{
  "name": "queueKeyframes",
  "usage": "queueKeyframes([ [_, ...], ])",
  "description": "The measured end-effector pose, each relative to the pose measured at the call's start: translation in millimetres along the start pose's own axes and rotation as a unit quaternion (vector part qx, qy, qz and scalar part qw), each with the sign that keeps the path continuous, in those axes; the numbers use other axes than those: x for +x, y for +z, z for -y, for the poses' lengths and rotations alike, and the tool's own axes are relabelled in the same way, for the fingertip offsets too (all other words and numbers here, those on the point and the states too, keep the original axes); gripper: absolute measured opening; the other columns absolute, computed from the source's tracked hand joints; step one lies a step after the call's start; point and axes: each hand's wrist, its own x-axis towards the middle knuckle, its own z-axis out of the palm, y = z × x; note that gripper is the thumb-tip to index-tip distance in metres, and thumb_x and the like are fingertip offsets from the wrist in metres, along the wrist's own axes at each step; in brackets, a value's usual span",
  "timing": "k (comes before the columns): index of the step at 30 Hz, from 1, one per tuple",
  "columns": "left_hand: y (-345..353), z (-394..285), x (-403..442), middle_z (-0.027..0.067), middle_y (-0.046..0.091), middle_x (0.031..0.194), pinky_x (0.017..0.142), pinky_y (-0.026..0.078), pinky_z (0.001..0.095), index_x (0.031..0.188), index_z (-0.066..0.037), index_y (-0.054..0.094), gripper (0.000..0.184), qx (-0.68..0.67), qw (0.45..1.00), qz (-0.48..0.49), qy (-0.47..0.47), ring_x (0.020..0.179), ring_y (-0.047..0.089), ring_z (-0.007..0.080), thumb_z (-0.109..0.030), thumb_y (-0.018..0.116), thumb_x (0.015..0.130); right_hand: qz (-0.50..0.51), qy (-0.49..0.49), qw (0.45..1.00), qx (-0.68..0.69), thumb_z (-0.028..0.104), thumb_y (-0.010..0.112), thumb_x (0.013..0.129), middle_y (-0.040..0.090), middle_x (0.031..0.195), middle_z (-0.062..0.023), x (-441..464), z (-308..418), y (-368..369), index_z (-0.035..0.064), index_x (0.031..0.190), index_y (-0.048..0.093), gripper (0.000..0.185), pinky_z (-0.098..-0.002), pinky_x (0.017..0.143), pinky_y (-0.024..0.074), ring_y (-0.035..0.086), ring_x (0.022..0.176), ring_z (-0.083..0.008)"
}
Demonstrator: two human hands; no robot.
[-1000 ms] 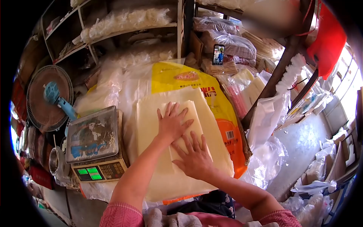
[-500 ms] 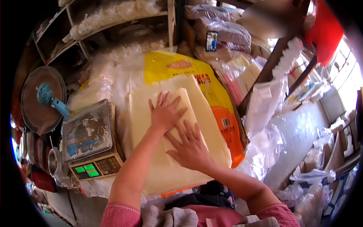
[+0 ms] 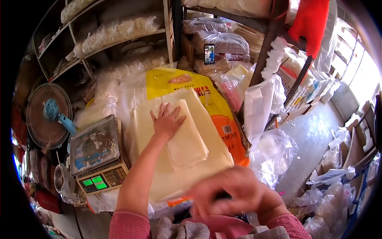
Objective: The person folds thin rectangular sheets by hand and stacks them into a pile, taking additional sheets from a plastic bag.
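Note:
A folded cream sheet stack [image 3: 189, 143] lies on top of larger flat cream sheets [image 3: 159, 183]. My left hand [image 3: 166, 121] rests on the upper left part of the folded stack, fingers spread and holding nothing. Close to my body, below the sheets' lower right edge, my right hand [image 3: 227, 193] is raised and smeared by motion; its fingers look bent, and whether anything is in them cannot be made out. Under the sheets, a yellow and orange printed bag [image 3: 232, 137] shows at the top and right.
Left of the sheets stands a scale [image 3: 95, 145] with a green display, beside a blue fan [image 3: 51, 109]. A phone [image 3: 209, 54] stands upright at the back. Clear plastic bags [image 3: 274, 153] hang at the right, and shelves [image 3: 119, 42] hold wrapped goods.
My right hand has lifted off the folded stack and moved down toward my body. My left hand stays on the stack. The view has shifted slightly.

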Motion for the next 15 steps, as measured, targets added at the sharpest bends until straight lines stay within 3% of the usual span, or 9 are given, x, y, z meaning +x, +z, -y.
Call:
queueKeyframes([
  [3,-8,-7,-1,0.0061,0.028,0.153,0.11,0.002,0.064,0.139,-0.024,0.045,0.059,0.002,1.0,0.011,-0.019,0.144,0.016,0.0249,-0.059,0.034,0.093,0.105,-0.278,0.951,0.09,0.018,0.054,0.095,0.062,0.099,-0.0181,-18,5,23,-0.0051,0.122,0.055,0.036,-0.041,0.088,0.0486,0.062,0.094,-0.0312],
  [6,-17,-13,-12,0.0065,0.031,0.151,0.11,0.006,0.0646,0.139,-0.021,0.045,0.054,-0.008,0.999,0.033,-0.032,0.143,0.018,0.0261,-0.05,0.041,0.094,0.107,-0.229,0.963,0.092,0.016,0.051,0.095,0.063,0.097,-0.018,-31,24,10,-0.0049,0.113,0.058,0.028,-0.0417,0.087,0.0484,0.062,0.093,-0.0322],
  [8,-35,-18,-36,0.0076,0.032,0.15,0.109,0.009,0.0654,0.138,-0.018,0.045,0.052,-0.019,0.999,0.042,-0.022,0.142,0.02,0.0269,-0.041,0.048,0.092,-0.14,-0.156,0.978,-0.003,0.012,0.051,0.095,0.063,0.09,-0.0154,-59,18,-3,-0.0043,0.106,0.058,0.021,-0.0379,0.082,0.0493,0.063,0.086,-0.0289],
  [10,-53,-25,-62,0.0087,0.033,0.149,0.109,0.012,0.0659,0.138,-0.016,0.045,0.053,-0.04,0.999,0.012,0.005,0.141,0.021,0.0278,-0.034,0.054,0.089,-0.423,-0.075,0.894,-0.128,0.008,0.051,0.094,0.064,0.083,-0.0127,-71,-7,-39,-0.0038,0.1,0.059,0.016,-0.0341,0.076,0.0502,0.065,0.078,-0.0256],
  [11,-60,-25,-80,0.0092,0.033,0.148,0.108,0.013,0.0662,0.137,-0.015,0.045,0.054,-0.05,0.998,-0.019,0.022,0.141,0.022,0.0283,-0.032,0.057,0.087,-0.543,-0.031,0.81,-0.22,0.004,0.049,0.093,0.064,0.086,-0.0108,-68,-25,-67,-0.0032,0.102,0.059,0.015,-0.0292,0.078,0.0493,0.064,0.086,-0.0227],
  [12,-65,-24,-96,0.0097,0.034,0.148,0.108,0.014,0.0664,0.137,-0.014,0.045,0.056,-0.06,0.996,-0.051,0.039,0.141,0.023,0.0287,-0.029,0.06,0.085,-0.575,-0.045,0.759,-0.302,0.009,0.052,0.092,0.066,0.095,-0.0126,-90,-65,-114,-0.0023,0.111,0.059,0.024,-0.0308,0.082,0.0485,0.064,0.092,-0.0237],
  [14,-68,-25,-122,0.0103,0.033,0.148,0.108,0.013,0.0664,0.137,-0.014,0.045,0.059,-0.082,0.991,-0.084,0.064,0.141,0.023,0.03,-0.029,0.063,0.083,-0.637,0.125,0.602,-0.466,0.02,0.059,0.089,0.066,0.109,-0.0167,-107,-90,-162,-0.0001,0.121,0.058,0.038,-0.0365,0.087,0.0479,0.064,0.099,-0.0274],
  [15,-69,-26,-132,0.0106,0.033,0.148,0.108,0.012,0.0665,0.137,-0.013,0.045,0.061,-0.094,0.987,-0.103,0.078,0.14,0.023,0.0306,-0.029,0.065,0.081,-0.617,0.202,0.592,-0.477,0.027,0.061,0.087,0.063,0.115,-0.0197,-110,-94,-174,0.0015,0.124,0.057,0.046,-0.0392,0.09,0.0462,0.063,0.103,-0.0288],
])
